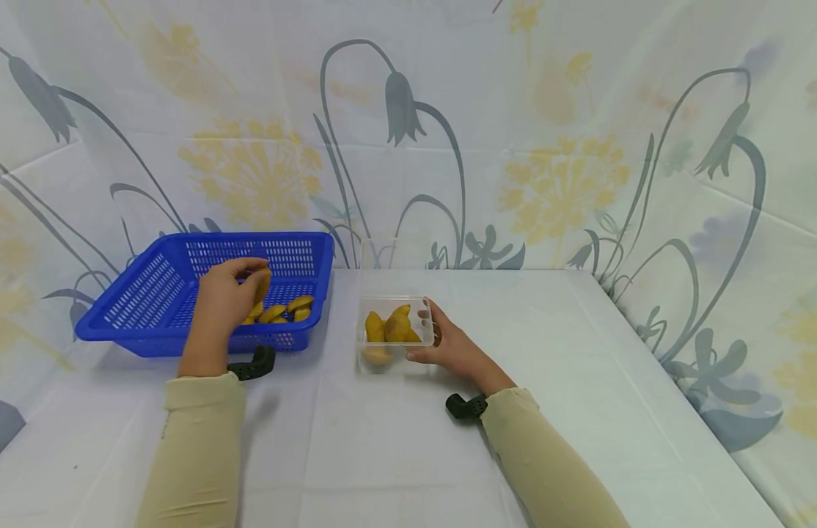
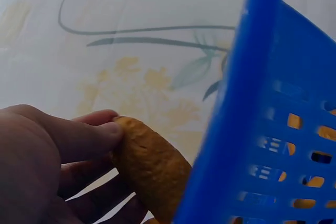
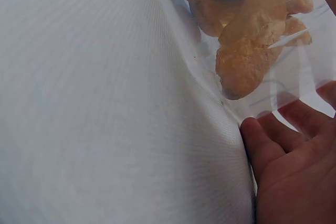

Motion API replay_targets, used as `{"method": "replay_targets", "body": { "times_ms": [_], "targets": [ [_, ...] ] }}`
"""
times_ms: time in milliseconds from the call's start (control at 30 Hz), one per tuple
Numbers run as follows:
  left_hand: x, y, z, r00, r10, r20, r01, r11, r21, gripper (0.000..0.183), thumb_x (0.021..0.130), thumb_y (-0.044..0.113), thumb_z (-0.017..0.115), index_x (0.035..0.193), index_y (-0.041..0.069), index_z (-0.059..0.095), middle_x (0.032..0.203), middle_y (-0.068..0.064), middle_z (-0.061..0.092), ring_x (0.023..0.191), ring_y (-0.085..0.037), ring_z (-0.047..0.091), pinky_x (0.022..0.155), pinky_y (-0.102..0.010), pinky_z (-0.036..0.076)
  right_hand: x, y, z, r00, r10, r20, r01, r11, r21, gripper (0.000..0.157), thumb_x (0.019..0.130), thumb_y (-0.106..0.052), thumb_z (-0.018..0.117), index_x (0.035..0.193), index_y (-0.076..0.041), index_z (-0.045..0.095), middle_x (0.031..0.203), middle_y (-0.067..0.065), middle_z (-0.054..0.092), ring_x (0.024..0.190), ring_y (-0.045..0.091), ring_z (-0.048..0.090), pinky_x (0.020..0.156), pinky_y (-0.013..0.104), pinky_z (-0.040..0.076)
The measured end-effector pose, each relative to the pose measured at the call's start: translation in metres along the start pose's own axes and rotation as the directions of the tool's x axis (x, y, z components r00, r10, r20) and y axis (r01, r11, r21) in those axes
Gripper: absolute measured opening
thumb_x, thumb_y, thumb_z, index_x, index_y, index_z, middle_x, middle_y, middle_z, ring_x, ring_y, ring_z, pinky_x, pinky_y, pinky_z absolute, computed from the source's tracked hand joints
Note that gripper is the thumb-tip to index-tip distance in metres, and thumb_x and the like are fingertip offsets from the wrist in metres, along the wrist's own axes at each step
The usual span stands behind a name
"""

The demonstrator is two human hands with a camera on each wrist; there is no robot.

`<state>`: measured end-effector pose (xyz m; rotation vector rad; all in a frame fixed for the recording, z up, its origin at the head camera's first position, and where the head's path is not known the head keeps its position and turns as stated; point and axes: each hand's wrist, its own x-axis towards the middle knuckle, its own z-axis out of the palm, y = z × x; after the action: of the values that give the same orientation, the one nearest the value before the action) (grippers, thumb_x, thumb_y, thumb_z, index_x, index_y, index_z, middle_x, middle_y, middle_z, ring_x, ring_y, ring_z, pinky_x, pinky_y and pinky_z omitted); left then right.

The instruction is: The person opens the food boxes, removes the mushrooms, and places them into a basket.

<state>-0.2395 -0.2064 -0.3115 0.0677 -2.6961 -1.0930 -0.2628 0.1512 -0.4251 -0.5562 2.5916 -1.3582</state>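
Observation:
My left hand [image 1: 226, 297] is over the front of a blue plastic basket [image 1: 151, 331]. Between thumb and fingertips it pinches an elongated yellow-brown piece [image 2: 149, 163] with a rough, bumpy skin; the exact kind cannot be told. Several similar pieces [image 1: 301, 302] lie in the basket below, some hidden by the hand. To the right stands a clear plastic box [image 1: 395, 361] with several such pieces [image 1: 398, 325] inside. My right hand [image 1: 451, 348] grips the box's right side, thumb at the front and fingers around the wall. In the right wrist view, these fingers [image 3: 299, 119] touch the see-through wall.
A transparent lid [image 1: 395, 264] seems to stand raised behind the box. White cloth [image 1: 567, 352] covers the table, and a flower-print curtain [image 1: 481, 147] rises at its back and sides. A grey object [image 1: 1, 425] shows at the left edge.

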Motion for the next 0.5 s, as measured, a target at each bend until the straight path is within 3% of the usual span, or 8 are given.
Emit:
{"method": "replay_targets", "body": {
  "times_ms": [167,267,367,500],
  "targets": [
    [0.001,0.002,0.005,0.994,0.022,0.109,-0.036,0.991,0.128,0.035,0.097,0.028,0.041,0.126,0.015,0.054,0.118,-0.015,0.055,0.073,-0.024,0.051,0.052,-0.030,0.040,0.000,0.001,0.000,1.000,0.012,0.000,-0.012,1.000,0.001,0.105,0.068,-0.046,0.075,0.141,-0.046,0.000,0.147,-0.007,0.029,0.136,0.021,0.030,0.105,0.044,0.035],
    [0.003,0.002,0.008,0.981,0.028,0.190,-0.065,0.979,0.193,0.034,0.097,0.023,0.041,0.126,0.011,0.054,0.122,-0.016,0.055,0.082,-0.024,0.052,0.059,-0.031,0.043,0.000,0.000,0.001,1.000,0.013,-0.001,-0.013,1.000,-0.001,0.105,0.068,-0.047,0.075,0.141,-0.045,0.000,0.147,-0.006,0.029,0.136,0.021,0.029,0.106,0.044,0.035],
    [0.006,0.002,0.012,0.966,0.027,0.258,-0.091,0.966,0.242,0.034,0.096,0.017,0.040,0.126,0.007,0.054,0.125,-0.018,0.054,0.098,-0.029,0.052,0.073,-0.040,0.047,0.000,0.000,0.001,1.000,0.016,0.001,-0.016,1.000,-0.002,0.106,0.068,-0.047,0.075,0.142,-0.043,-0.001,0.148,-0.006,0.028,0.137,0.019,0.029,0.106,0.043,0.034],
    [0.008,0.001,0.017,0.953,0.024,0.303,-0.115,0.951,0.286,0.035,0.094,0.011,0.039,0.125,0.003,0.054,0.123,-0.021,0.055,0.108,-0.035,0.051,0.085,-0.048,0.047,0.000,-0.001,0.000,0.999,0.029,0.016,-0.029,1.000,-0.003,0.106,0.070,-0.044,0.075,0.143,-0.040,-0.002,0.149,-0.007,0.027,0.137,0.018,0.027,0.108,0.042,0.033]
  ]
}}
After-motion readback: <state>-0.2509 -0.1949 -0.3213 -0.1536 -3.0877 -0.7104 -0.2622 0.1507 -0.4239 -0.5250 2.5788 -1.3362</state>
